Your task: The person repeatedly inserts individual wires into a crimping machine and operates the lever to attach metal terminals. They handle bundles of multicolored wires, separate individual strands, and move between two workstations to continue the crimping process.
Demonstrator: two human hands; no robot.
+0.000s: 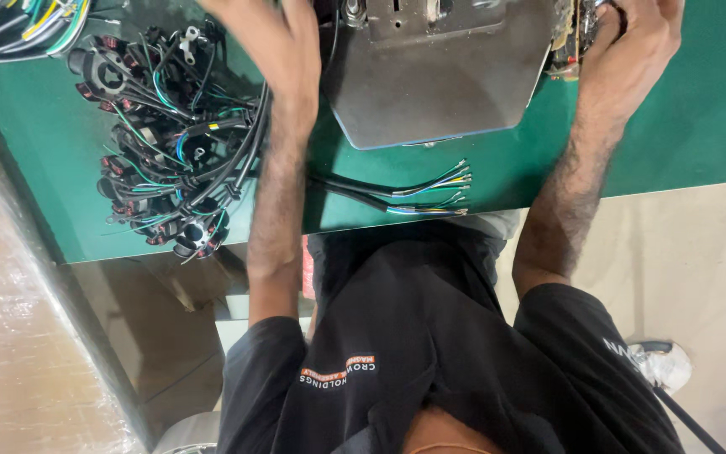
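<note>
Table: a green top fills the upper half of the frame, its near edge against the person's dark shirt.
Plate: a grey metal plate with rounded corners lies at top centre, between the two arms; what sits on its far end is cut off by the frame.
Harness pile: a tangle of black harnesses with coloured wires lies heaped at left, just beside the left forearm, and no hand is on it.
Left hand: at top, left of centre, blurred, its fingers spread loose over the table between pile and plate; it appears to hold nothing.
Right hand: at upper right, its fingers curl around a small part at the plate's right edge; the part's make-up is too blurred to tell.
Cables: two black cables with bared coloured ends lie loose at the table's near edge, below the plate, touching neither hand.
Progress: judging by this, the work centres on the plate and part; the pile and both cables lie unattached.
</note>
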